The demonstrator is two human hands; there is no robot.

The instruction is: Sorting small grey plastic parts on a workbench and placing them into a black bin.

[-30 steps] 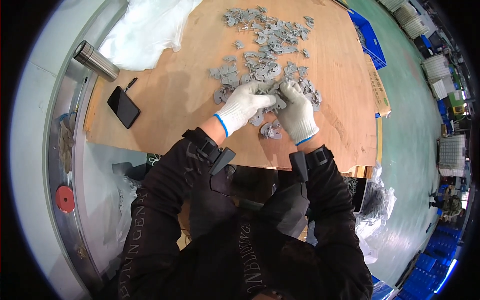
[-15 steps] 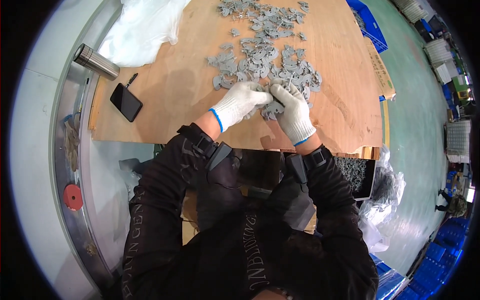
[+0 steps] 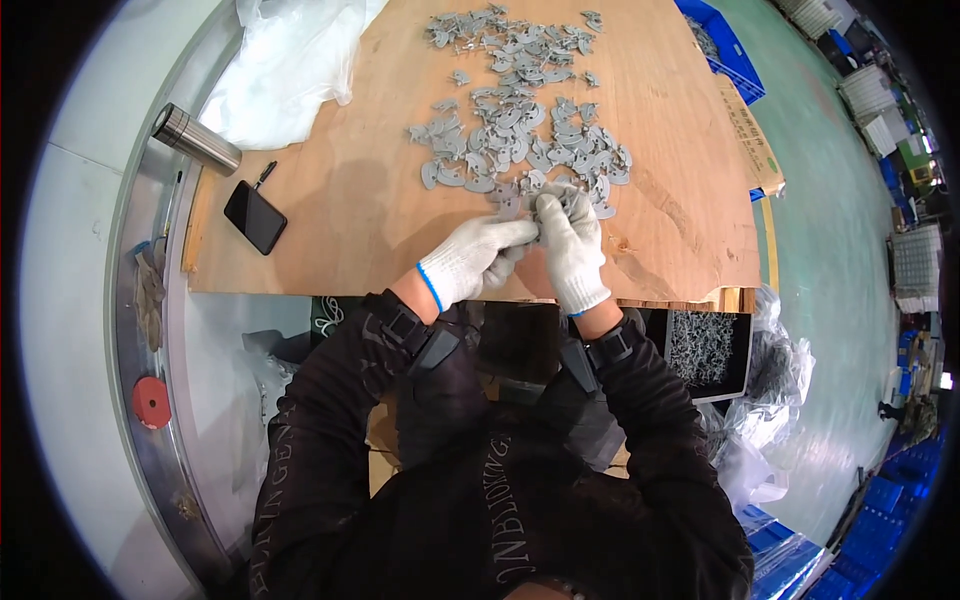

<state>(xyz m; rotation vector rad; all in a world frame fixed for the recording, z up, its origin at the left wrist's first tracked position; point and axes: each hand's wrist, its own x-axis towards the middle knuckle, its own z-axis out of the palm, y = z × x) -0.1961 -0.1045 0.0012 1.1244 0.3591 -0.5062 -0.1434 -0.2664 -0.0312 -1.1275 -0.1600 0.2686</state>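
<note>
Both my hands wear white knitted gloves with blue cuff edges and meet over the near part of the wooden table. My left hand (image 3: 478, 258) is closed, thumb and fingers pinched together; what they hold is hidden. Close beside it, my right hand (image 3: 574, 250) is closed around a small grey curved part, mostly covered by the fingers. Just beyond my fingertips lies a loose spread of flat, curved grey parts (image 3: 512, 132), some with thin pins sticking up. It runs up the middle of the table (image 3: 370, 215) to the far side.
A dark phone (image 3: 255, 217), a pen (image 3: 266, 173) and a steel flask (image 3: 197, 139) are at the left, near a white plastic bag (image 3: 285, 75). A blue crate (image 3: 728, 50) stands beyond the right edge. Below that edge, a black bin (image 3: 735, 360) holds many small metal pieces.
Both hands have drawn back toward me from the spread of grey parts, staying close together. Their fingers remain closed, and the view has shifted slightly.
</note>
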